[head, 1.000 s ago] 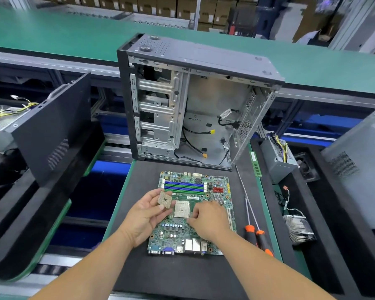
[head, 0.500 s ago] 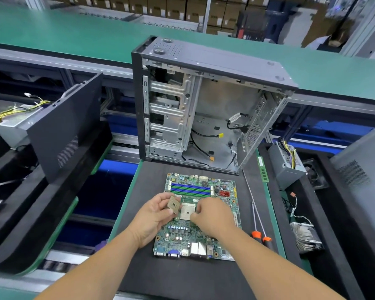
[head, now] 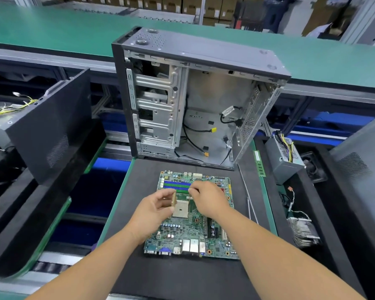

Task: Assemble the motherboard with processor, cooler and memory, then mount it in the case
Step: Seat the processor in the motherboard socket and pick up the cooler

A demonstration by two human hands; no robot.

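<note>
The left hand (head: pixel 155 210) pinches the processor (head: pixel 173 199) by its edges between thumb and fingers, holding it nearly on edge just above the left rim of the socket (head: pixel 180 210). The right hand (head: pixel 207 199) hovers over the board just right of the socket, thumb and forefinger drawn together as if on the socket's thin lever, though what they hold is too small to tell. Under both lies the motherboard (head: pixel 191 232), flat on the black mat (head: pixel 182 276), its blue and green memory slots (head: pixel 175 185) empty. Behind it stands the open case (head: pixel 195 100) with loose cables inside. To the right, a memory stick (head: pixel 259 163) lies at the mat's edge, near the screwdrivers (head: pixel 249 204), and a finned cooler (head: pixel 302 231) rests further out.

The likely trouble is in seating. Lowered at this tilt or with the wrong corner leading, the processor could bend pins. If the lever is not fully raised, it would not drop in, and pressing would harm it.
</note>
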